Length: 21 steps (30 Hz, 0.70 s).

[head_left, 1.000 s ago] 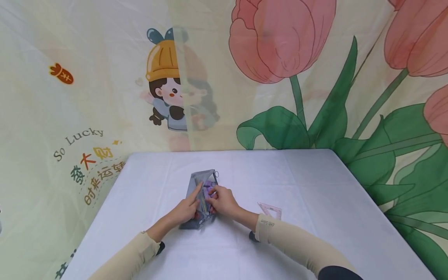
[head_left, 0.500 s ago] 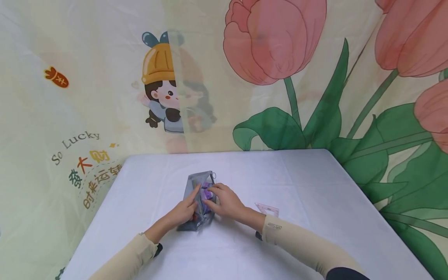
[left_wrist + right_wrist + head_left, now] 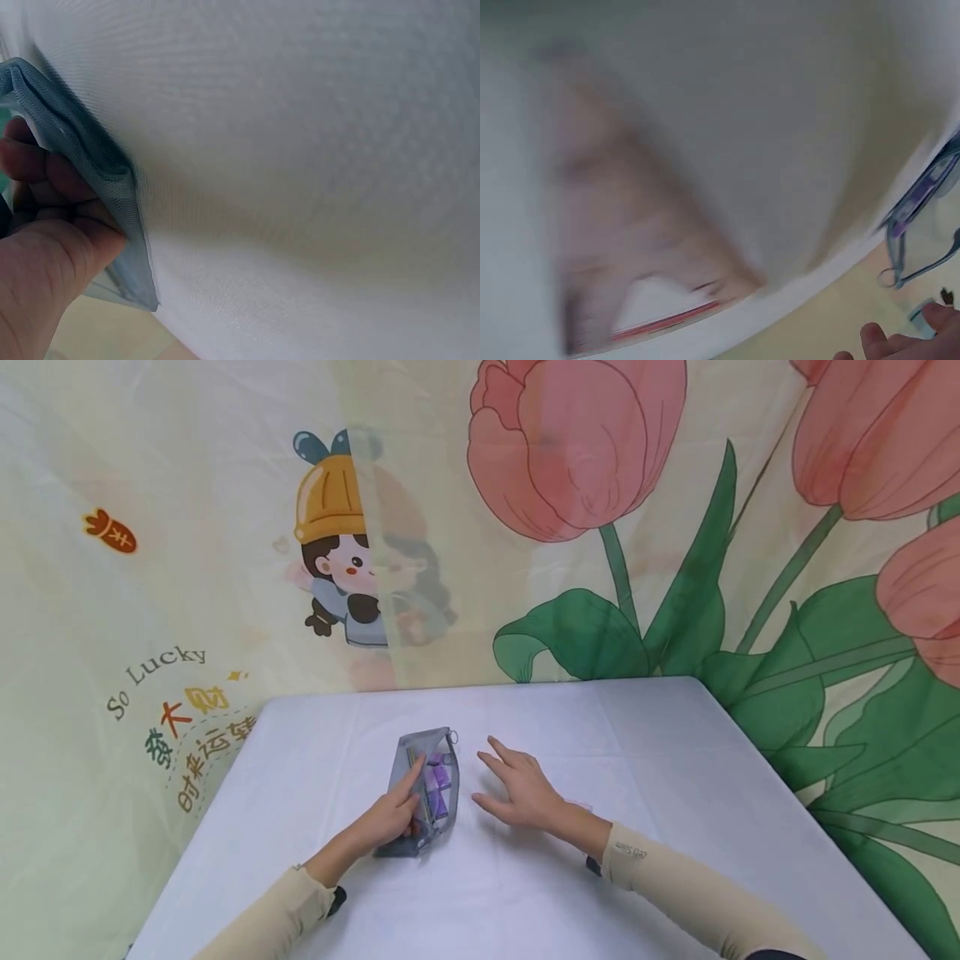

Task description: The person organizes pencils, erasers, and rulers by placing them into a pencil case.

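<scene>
A grey see-through mesh pouch (image 3: pixel 401 777) lies on the white table with its mouth spread toward the right. Purple items (image 3: pixel 438 789) and some thin stick-like things show inside. My left hand (image 3: pixel 390 817) grips the pouch's near left side, its index finger stretched along the mouth. In the left wrist view, thumb and curled fingers pinch the folded mesh (image 3: pixel 112 176). To the right of the pouch, apart from it, my right hand (image 3: pixel 525 789) hovers with fingers spread and nothing in them. A ring (image 3: pixel 887 277) hangs at the pouch's end in the right wrist view.
A pinkish transparent set square (image 3: pixel 622 217) lies on the table, blurred in the right wrist view and mostly covered by my right forearm in the head view. The white cloth (image 3: pixel 360 727) reaches back to a printed curtain (image 3: pixel 442 527).
My right hand has come out of the pouch's mouth, let go of the purple item and moved right, fingers spreading. The left hand keeps its hold on the pouch.
</scene>
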Each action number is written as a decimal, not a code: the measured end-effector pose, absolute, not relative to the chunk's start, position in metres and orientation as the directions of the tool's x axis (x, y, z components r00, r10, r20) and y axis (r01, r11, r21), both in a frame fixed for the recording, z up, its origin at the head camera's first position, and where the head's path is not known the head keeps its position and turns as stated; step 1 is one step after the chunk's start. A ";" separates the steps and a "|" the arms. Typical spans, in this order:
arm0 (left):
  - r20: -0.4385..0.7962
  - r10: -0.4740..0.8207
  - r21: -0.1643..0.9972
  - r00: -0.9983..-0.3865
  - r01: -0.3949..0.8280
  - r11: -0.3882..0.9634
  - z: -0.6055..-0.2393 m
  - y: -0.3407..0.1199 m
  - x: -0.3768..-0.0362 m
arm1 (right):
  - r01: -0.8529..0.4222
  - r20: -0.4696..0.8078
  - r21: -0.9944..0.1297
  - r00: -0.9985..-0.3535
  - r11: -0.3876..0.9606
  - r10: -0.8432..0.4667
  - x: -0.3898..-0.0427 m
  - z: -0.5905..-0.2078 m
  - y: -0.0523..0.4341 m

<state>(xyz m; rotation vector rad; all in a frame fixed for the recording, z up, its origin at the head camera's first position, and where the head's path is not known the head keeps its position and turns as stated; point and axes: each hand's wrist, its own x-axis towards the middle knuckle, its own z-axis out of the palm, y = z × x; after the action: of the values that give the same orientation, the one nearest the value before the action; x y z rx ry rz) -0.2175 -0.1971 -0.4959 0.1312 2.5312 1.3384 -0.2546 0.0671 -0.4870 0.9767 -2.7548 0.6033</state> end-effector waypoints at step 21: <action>-0.228 0.206 0.819 -0.952 -0.073 0.569 -0.496 -0.195 -0.221 | -0.427 0.201 -0.258 -0.901 0.867 -0.384 -0.264 -0.501 0.169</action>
<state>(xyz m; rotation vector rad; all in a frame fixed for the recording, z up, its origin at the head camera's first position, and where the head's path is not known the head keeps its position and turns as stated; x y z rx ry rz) -0.2208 -0.1952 -0.4960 0.1097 2.5062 1.3286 -0.2636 0.1689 -0.5008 0.6331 -2.8962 0.4496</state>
